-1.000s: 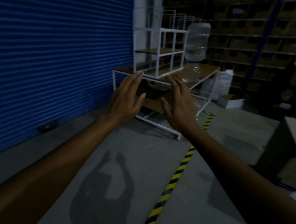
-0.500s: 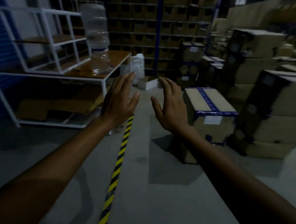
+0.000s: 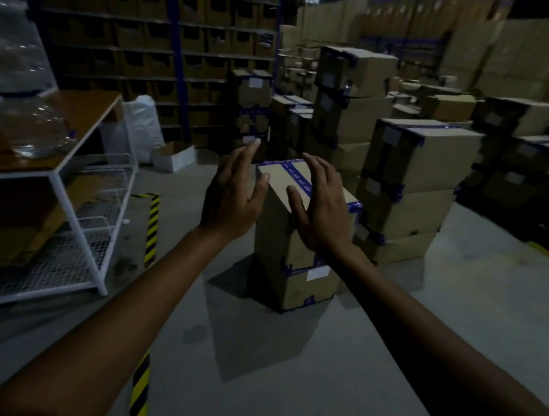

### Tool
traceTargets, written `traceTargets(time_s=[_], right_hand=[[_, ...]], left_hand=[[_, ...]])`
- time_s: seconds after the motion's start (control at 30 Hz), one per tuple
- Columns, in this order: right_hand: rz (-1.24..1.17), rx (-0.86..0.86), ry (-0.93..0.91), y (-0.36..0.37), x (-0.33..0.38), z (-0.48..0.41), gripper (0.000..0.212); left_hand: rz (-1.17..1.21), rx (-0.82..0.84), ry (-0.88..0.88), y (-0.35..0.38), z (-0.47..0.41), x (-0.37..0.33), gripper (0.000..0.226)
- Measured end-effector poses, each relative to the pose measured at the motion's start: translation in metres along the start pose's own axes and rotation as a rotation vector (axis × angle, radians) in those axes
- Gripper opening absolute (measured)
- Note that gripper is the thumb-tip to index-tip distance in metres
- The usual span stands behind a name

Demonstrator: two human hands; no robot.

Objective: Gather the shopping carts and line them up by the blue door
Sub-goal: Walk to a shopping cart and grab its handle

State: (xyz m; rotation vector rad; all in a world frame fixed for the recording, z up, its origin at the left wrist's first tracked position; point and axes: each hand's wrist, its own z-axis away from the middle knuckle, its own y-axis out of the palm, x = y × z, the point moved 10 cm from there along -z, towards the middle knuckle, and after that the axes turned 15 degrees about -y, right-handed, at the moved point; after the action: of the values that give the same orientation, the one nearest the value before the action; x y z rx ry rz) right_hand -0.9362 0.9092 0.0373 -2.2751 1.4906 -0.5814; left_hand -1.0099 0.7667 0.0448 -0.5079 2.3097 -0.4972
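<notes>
My left hand (image 3: pixel 232 191) and my right hand (image 3: pixel 322 209) are stretched out in front of me at chest height, fingers spread and relaxed, holding nothing. A white-framed cart (image 3: pixel 78 221) with a wooden top and wire-mesh lower shelf stands at the left, an arm's length from my left hand. A clear water jug (image 3: pixel 18 55) sits on its top. The blue door is out of view.
A stack of two taped cardboard boxes (image 3: pixel 295 254) stands on the grey floor right behind my hands. More box stacks (image 3: pixel 412 175) fill the right side. Dark shelving (image 3: pixel 155 36) lines the back. A yellow-black floor stripe (image 3: pixel 153 229) runs beside the cart.
The view has swung right, away from the blue door and past the white cart, towards the cardboard boxes. Both hands stay raised and empty in front of me.
</notes>
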Motion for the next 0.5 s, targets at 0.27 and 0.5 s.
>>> traceTargets(time_s=[0.27, 0.5], right_hand=[[0.142, -0.058, 0.245, -0.016, -0.121, 0.039, 0.057], [0.279, -0.177, 0.399, -0.089, -0.240, 0.071, 0.055]], left_hand=[[0.199, 0.165, 0.101, 0.126, -0.040, -0.027, 0.059], [0.412, 0.304, 0.122, 0.260, -0.061, -0.106, 0.060]])
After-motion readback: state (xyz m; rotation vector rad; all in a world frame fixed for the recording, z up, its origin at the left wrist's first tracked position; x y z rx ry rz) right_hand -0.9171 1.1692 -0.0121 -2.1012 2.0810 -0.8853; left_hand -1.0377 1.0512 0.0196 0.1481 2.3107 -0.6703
